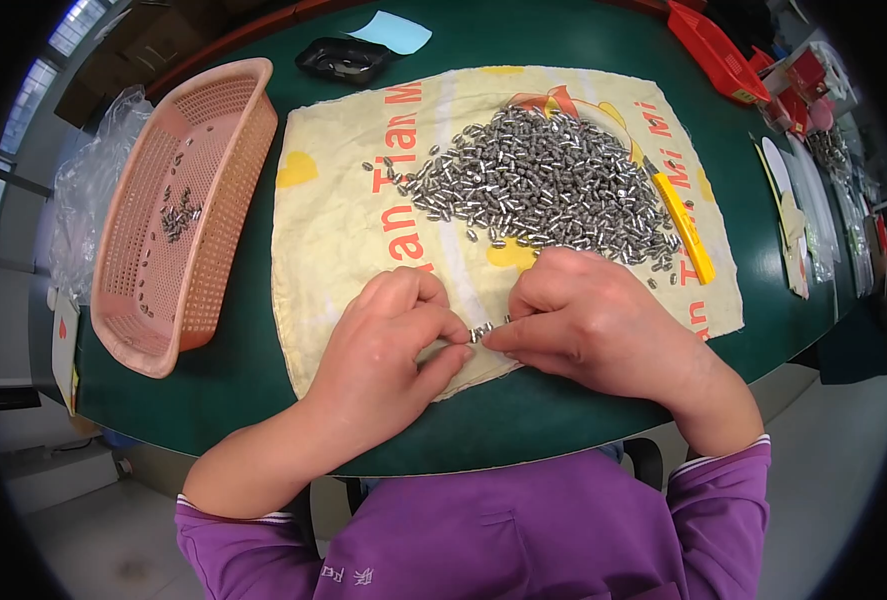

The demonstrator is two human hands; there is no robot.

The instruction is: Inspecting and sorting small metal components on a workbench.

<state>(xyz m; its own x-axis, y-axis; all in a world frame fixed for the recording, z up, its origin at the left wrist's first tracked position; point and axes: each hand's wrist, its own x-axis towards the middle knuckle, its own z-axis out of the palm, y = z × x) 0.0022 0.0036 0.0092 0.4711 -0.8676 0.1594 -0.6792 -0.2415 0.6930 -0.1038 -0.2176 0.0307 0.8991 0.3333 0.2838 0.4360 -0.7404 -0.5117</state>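
A large heap of small, shiny oval metal pieces lies on a cream cloth with red lettering and yellow shapes. Near the cloth's front edge, a few more metal pieces sit in a short row between my two hands. My left hand has its thumb and index finger bent together at the row's left end. From the other side, my right hand is closed, its thumb and fingers pinched at the right end. The fingertips partly hide the pieces they touch.
On the left stands a pink plastic basket with some metal pieces inside, beside a clear plastic bag. A yellow cutter-like tool lies right of the heap. Farther back are a black tray, a blue paper and a red basket.
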